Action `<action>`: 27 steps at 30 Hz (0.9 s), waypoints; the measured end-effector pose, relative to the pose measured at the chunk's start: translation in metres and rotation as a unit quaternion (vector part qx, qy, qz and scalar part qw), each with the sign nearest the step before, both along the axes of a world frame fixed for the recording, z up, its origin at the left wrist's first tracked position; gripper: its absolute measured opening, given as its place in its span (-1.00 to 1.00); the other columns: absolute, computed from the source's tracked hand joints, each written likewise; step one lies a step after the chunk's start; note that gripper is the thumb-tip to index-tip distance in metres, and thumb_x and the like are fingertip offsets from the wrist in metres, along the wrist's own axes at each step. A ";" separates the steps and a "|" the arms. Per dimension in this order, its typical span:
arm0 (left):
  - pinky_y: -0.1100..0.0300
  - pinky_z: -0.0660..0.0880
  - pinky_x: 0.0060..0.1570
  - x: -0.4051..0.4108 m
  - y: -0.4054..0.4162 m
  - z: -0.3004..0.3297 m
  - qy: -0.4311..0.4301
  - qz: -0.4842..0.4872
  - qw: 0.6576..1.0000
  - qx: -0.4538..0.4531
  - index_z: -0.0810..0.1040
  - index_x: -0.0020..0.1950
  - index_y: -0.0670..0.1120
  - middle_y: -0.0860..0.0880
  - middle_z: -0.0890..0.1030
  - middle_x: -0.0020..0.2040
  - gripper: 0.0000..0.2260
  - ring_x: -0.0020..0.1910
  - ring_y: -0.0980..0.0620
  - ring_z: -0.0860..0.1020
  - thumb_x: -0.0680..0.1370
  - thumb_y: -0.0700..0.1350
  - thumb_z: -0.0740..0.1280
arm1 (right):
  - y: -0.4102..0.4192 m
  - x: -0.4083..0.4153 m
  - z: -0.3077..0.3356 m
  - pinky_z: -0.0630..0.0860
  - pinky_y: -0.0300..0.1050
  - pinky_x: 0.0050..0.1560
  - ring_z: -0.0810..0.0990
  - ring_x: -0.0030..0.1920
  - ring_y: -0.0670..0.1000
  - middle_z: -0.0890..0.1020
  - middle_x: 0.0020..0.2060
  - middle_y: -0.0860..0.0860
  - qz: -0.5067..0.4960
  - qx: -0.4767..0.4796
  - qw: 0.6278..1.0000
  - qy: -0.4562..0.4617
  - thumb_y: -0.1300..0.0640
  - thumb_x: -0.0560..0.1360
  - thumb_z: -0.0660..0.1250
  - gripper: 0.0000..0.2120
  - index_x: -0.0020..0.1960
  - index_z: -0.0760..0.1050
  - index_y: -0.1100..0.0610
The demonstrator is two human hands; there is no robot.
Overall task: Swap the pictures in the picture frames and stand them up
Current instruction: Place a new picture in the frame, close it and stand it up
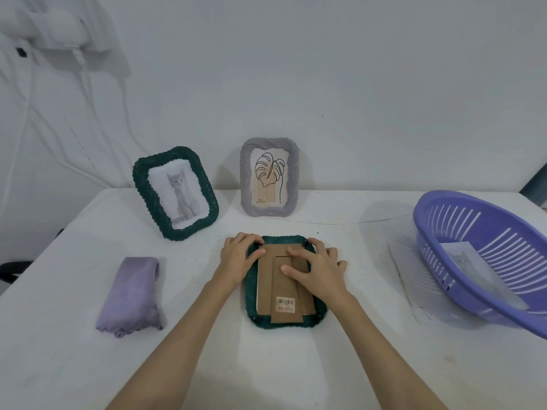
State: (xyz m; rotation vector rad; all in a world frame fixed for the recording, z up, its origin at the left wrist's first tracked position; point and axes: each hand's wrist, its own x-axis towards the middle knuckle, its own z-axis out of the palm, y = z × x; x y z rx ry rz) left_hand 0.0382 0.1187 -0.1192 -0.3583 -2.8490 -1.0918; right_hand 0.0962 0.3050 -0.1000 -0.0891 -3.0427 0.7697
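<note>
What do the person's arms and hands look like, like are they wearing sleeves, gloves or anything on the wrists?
Both arms are bare from the bottom of the view up to the hands: no sleeves show. The left hand and right hand wear no gloves, and no rings, watch or wristband can be seen on them.

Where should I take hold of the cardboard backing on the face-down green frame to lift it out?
Grip the cardboard backing by its easel leg, at the free lower end beside the barcode sticker, coming from the near side. That end overhangs the face-down green frame, while the backing's own edges sit recessed. Both hands already rest at the far end.
</note>
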 end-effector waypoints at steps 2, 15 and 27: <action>0.25 0.23 0.07 0.004 0.003 0.004 0.001 0.007 0.999 -0.031 0.52 0.19 0.00 0.00 0.47 0.20 -0.76 0.21 -0.09 0.34 0.54 0.00 0.28 | 0.000 0.001 0.001 0.15 0.03 0.18 0.19 0.29 0.07 0.20 0.41 -0.08 0.003 0.003 1.000 -0.005 -0.34 0.38 0.24 -0.55 0.25 0.39 -0.29; 0.15 -0.07 0.23 0.077 0.013 0.012 0.011 -0.073 0.985 -0.157 0.27 0.36 0.30 0.19 0.18 0.45 -0.13 0.41 0.10 0.05 0.14 0.62 -0.18 | 0.045 0.046 0.018 0.09 -0.11 0.09 0.28 0.20 -0.05 0.44 0.22 -0.19 0.069 -0.017 0.997 -0.024 -0.05 0.42 0.39 -0.84 -0.03 0.57 -0.26; 0.04 0.02 0.32 0.082 0.018 0.008 0.010 -0.047 0.986 -0.159 0.27 0.36 0.29 0.19 0.17 0.47 -0.12 0.46 0.04 0.03 0.14 0.62 -0.18 | 0.038 0.070 0.023 0.07 -0.13 0.13 0.23 0.23 -0.10 0.36 0.30 -0.20 0.112 0.056 0.992 0.006 -0.20 0.34 0.38 -0.78 -0.02 0.57 -0.28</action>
